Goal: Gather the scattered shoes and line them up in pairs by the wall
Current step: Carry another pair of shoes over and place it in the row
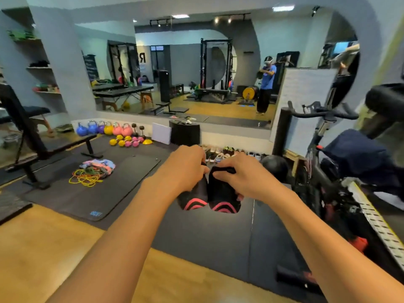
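I hold two black shoes with pink curved stripes side by side in front of me, above the dark floor mat. My left hand (185, 167) grips the left shoe (194, 197) at its top. My right hand (240, 173) grips the right shoe (223, 197) the same way. Both shoes hang with their striped ends down. Beyond my hands, a row of several shoes (227, 153) stands on the floor along the base of the mirrored wall (231, 136).
A black box (184, 133) and a white board (161, 133) lean at the wall left of the shoe row. Kettlebells (105, 127), dumbbells and coloured bands (94, 171) lie left. A bench (43, 147) stands far left, an exercise bike (328, 149) right.
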`<state>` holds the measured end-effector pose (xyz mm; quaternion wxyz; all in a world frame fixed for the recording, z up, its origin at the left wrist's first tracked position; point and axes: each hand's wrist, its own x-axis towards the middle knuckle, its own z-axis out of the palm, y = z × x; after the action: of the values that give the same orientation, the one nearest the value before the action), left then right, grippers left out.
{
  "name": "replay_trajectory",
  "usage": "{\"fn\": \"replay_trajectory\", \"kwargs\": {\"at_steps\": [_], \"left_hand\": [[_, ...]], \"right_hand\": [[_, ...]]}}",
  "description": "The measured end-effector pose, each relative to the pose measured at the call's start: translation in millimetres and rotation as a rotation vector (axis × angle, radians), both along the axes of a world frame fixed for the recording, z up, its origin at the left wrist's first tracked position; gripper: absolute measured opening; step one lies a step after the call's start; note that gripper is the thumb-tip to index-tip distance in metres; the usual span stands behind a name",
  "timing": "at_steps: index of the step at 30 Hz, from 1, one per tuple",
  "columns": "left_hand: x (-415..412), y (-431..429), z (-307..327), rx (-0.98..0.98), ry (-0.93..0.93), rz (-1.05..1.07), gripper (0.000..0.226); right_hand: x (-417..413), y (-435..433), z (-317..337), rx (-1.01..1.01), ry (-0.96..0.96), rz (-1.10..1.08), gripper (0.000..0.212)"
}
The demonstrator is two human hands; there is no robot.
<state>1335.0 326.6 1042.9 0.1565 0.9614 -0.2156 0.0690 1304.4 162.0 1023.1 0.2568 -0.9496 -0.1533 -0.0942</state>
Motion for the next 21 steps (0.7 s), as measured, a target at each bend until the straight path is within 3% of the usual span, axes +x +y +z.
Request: {"fn": "replay_trajectory", "kwargs": {"at_steps": [4, 9, 21], "left_hand": [[76, -36, -1, -0.005, 0.108, -0.125, 0.031], [175, -88, 1, 0.001, 0.103, -0.181, 0.040], [435, -155, 28, -0.021, -0.052, -0.256, 0.033]], "right_hand": [[65, -36, -5, -0.019, -0.013, -0.113, 0.020], [163, -82, -7, 0.003, -0.014, -0.173, 0.022], [413, -148, 22, 0.024, 0.006, -0.196, 0.020]]}}
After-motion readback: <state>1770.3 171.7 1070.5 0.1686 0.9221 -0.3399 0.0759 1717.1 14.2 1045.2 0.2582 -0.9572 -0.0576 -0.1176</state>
